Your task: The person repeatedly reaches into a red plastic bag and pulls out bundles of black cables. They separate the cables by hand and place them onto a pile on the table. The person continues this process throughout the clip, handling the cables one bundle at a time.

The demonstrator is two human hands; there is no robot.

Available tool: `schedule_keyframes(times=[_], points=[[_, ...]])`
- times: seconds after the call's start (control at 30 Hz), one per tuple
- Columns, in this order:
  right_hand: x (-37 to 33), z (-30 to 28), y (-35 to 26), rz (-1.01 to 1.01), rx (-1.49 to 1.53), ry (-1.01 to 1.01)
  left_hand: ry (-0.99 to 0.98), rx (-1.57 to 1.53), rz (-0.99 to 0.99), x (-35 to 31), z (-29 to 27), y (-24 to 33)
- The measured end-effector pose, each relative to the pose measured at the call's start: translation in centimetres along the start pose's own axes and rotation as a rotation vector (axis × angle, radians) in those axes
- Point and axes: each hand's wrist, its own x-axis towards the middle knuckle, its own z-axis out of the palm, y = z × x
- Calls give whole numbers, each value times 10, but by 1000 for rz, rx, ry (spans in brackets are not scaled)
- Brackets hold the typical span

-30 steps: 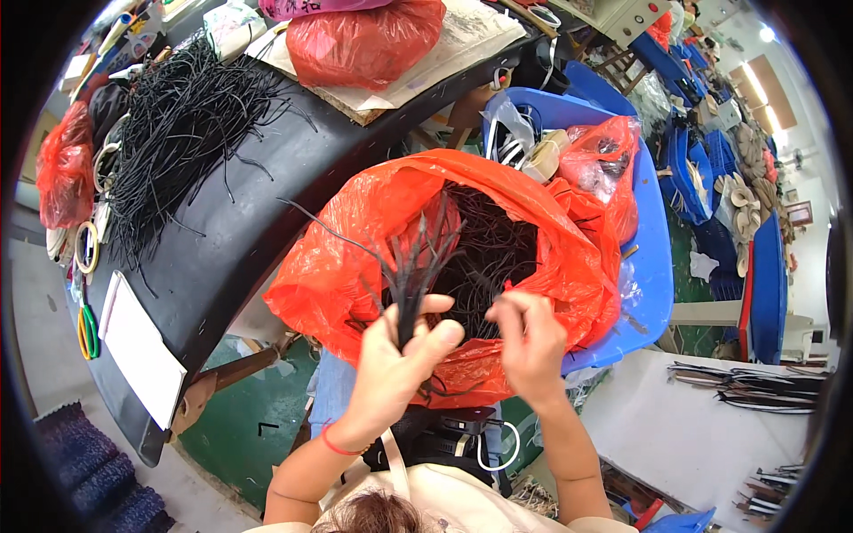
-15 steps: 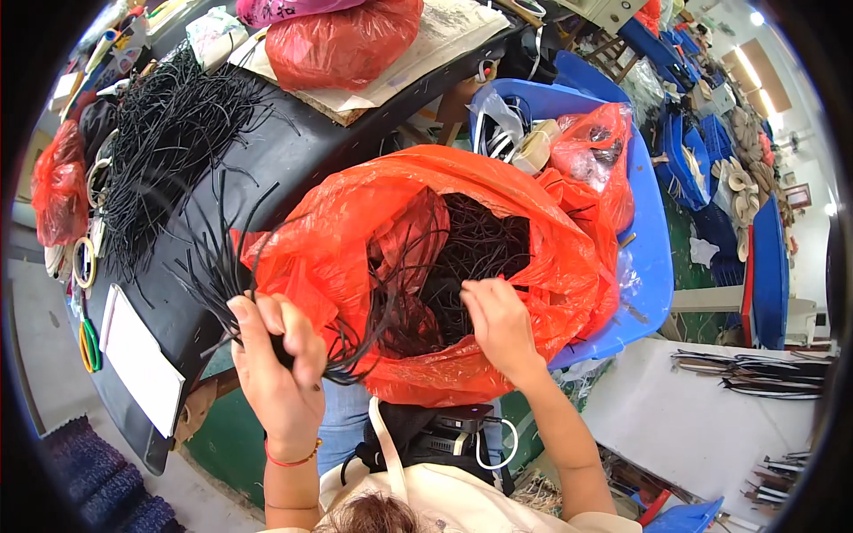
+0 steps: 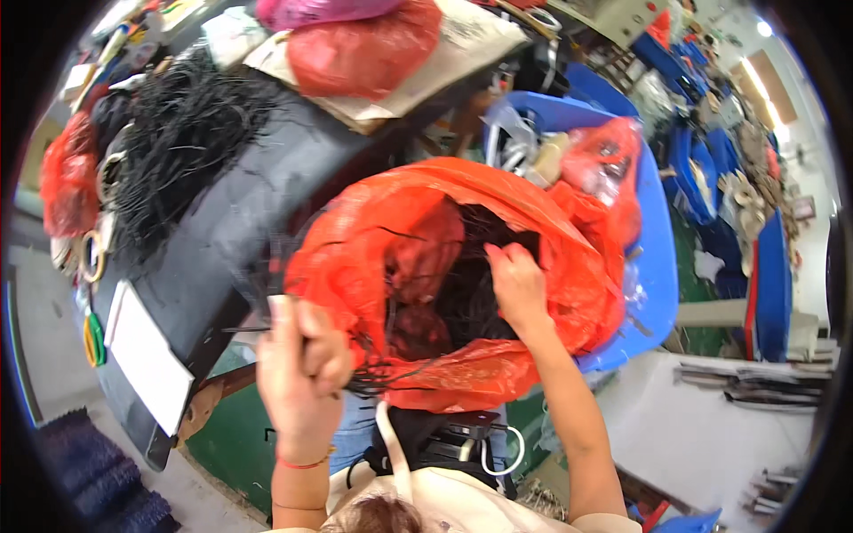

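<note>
My left hand [image 3: 306,373], blurred by motion, is closed around a bunch of thin black cords [image 3: 366,377]. Their ends stick out on both sides of the fist, over the near left rim of a large red plastic bag [image 3: 582,298]. The bag's mouth gapes, showing more black cords [image 3: 475,298] and a smaller red bag [image 3: 426,253] inside. Over the right part of the opening is my right hand [image 3: 518,289], its fingers drawn together. Whatever is between those fingertips, if anything, is hidden.
A heap of black cords [image 3: 182,142] lies on the dark table [image 3: 240,209] at left, with a white pad [image 3: 149,355] near its edge. Tied red and pink bags [image 3: 364,53] rest on a board behind. The blue tub [image 3: 656,275] stands right of the big bag.
My left hand has moved slightly right and down, and its cords are now blurred and less spread out. My right hand has shifted a little right. The whole view has shifted slightly.
</note>
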Motion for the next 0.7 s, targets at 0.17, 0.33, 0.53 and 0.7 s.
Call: schedule_keyframes(times=[0.17,0.33,0.53,0.7], points=[[7,-45,-19,168,127,53,-163,136,-218,-1,4,-22],[3,-107,-73,169,129,59,-293,131,-310,4,9,-76],[-30,-123,-106,-12,127,-49,-190,-64,-412,-2,25,-99],[-42,-121,-118,-73,399,-205,-122,25,-448,-4,24,-83]])
